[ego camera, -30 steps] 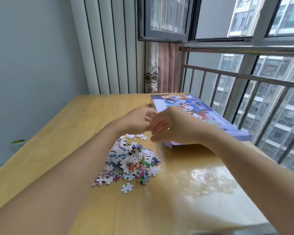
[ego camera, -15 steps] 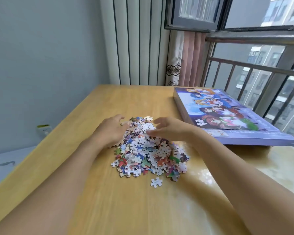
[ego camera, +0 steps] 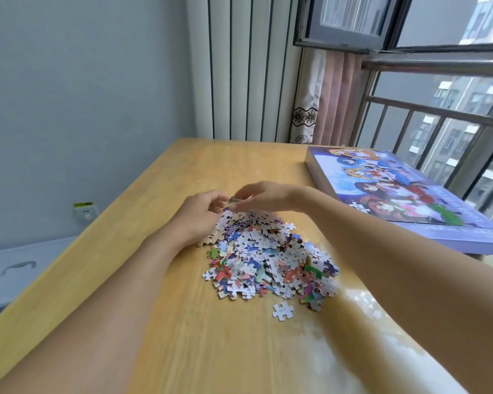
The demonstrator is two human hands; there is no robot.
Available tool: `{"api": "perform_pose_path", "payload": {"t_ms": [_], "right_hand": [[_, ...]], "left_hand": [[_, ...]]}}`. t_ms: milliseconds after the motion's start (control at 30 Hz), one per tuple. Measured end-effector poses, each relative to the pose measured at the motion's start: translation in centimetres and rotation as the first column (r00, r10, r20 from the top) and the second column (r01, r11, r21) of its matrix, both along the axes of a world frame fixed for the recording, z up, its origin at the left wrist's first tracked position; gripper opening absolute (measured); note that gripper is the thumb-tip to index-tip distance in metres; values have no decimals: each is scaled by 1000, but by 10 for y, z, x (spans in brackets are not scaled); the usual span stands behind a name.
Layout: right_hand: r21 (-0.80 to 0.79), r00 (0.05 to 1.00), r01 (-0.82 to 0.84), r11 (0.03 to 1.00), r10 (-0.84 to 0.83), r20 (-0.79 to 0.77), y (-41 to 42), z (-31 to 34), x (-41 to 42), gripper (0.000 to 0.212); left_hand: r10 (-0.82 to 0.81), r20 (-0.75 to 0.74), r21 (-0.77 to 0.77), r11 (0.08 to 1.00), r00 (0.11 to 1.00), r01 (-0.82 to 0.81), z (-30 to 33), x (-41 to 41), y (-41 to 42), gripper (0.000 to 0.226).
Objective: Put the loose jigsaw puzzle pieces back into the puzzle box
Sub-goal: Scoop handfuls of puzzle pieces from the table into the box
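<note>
A heap of loose jigsaw pieces (ego camera: 271,257) lies in the middle of the wooden table (ego camera: 182,177). One white piece (ego camera: 283,310) lies apart in front of the heap. My left hand (ego camera: 201,216) cups the heap's far left edge, fingers curled around pieces. My right hand (ego camera: 264,196) hovers over the far end, its fingertips pinching a few pieces right beside the left hand's fingers. The purple puzzle box (ego camera: 402,194), printed with cartoon figures, lies closed at the right edge of the table, apart from both hands.
A window railing (ego camera: 439,115) and a pink curtain (ego camera: 333,98) stand behind the box. A grey wall with a socket (ego camera: 85,213) is to the left, and a white container (ego camera: 17,268) sits below the table's left edge.
Both hands went from the box down to the heap, then drew together at its far end, gathering pieces. The camera view has swung left and down.
</note>
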State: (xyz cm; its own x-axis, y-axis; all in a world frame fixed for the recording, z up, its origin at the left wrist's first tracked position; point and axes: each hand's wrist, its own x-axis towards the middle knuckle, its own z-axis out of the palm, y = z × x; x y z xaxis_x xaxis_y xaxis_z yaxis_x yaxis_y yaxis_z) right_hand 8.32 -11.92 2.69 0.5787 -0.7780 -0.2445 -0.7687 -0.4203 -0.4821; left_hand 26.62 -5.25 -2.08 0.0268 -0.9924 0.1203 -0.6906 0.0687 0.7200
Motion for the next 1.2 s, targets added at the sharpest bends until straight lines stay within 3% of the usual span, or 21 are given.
{"api": "perform_pose_path", "payload": {"t_ms": [67, 200, 300, 367, 500, 567, 767, 867, 1000, 1200], "right_hand": [[-34, 993, -68, 997, 64, -98, 7, 9, -3, 78], [-25, 971, -103, 994, 95, -219, 12, 19, -9, 110], [-6, 946, -134, 991, 126, -300, 15, 17, -5, 135], [-9, 928, -175, 985, 162, -336, 17, 15, 0, 140], [-56, 943, -169, 984, 145, -299, 19, 18, 7, 129], [-81, 947, -161, 984, 131, -292, 19, 19, 6, 114], [-149, 984, -115, 982, 91, -154, 21, 14, -3, 81], [-181, 993, -90, 979, 75, -91, 22, 10, -6, 77], [-203, 993, -115, 972, 104, -62, 24, 1, -8, 88], [-270, 991, -129, 954, 137, 11, 29, -4, -7, 58]], "left_hand": [[-17, 11, 39, 999, 1000, 17, 0, 0, 0, 53], [-26, -20, 97, 995, 999, 28, 3, -2, 2, 58], [-50, -114, 101, 993, 992, 61, 5, -6, 2, 53], [-51, -212, 109, 991, 976, 76, 6, -9, 4, 47], [4, -354, 109, 993, 935, 37, 6, -9, 4, 37], [38, -385, 121, 993, 922, 9, 5, -8, 3, 38], [92, -336, 65, 995, 937, -74, 2, -10, 1, 35], [86, -355, 56, 996, 931, -71, 2, -12, 2, 31], [86, -418, 69, 996, 904, -63, 4, -16, 3, 32], [136, -485, 109, 990, 864, -94, 2, -19, 1, 42]]}}
